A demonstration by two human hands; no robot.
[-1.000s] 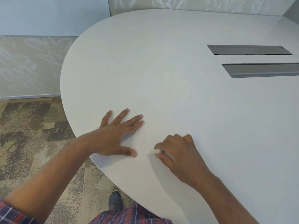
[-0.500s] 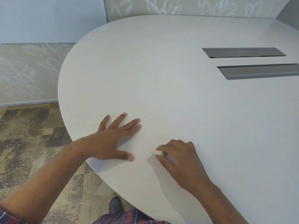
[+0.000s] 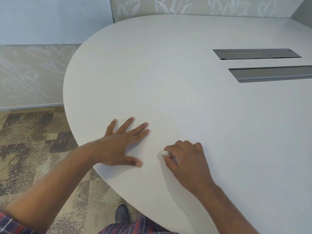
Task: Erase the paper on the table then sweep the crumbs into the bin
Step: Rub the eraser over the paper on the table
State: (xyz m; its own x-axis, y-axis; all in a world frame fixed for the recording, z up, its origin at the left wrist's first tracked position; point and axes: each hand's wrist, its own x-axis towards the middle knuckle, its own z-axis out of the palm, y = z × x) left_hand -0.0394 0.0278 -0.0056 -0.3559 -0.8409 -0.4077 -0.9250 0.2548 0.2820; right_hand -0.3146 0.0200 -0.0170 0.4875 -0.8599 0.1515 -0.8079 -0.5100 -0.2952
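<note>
**Eraser pinched against the worktop, other hand pressed flat**

The right hand (image 3: 185,159) is curled, knuckles up, and pinches a small white eraser (image 3: 164,152) between thumb and fingertips. The eraser's free end pokes out to the left and touches the surface. The left hand (image 3: 123,142) lies just beside it, palm down. Its fingers are straight and spread and its thumb is stretched toward the eraser, though the two hands are apart.

A few tiny dark specks (image 3: 151,152) sit between the thumb and the eraser, and another speck (image 3: 159,124) lies just past the left fingertips.

Both hands rest near the rounded front edge of the pale worktop (image 3: 168,73). The paper is so close in tone to the worktop that its outline cannot be made out. Only a faint thin line (image 3: 151,184) shows nearer the person, and I cannot tell whether that is its edge.

Farther back on the right, two long grey slots (image 3: 256,54) (image 3: 273,74) are set into the worktop.

Below the edge are mottled brown carpet (image 3: 33,141), a dark shoe (image 3: 122,212) and a plaid sleeve (image 3: 10,223).
</note>
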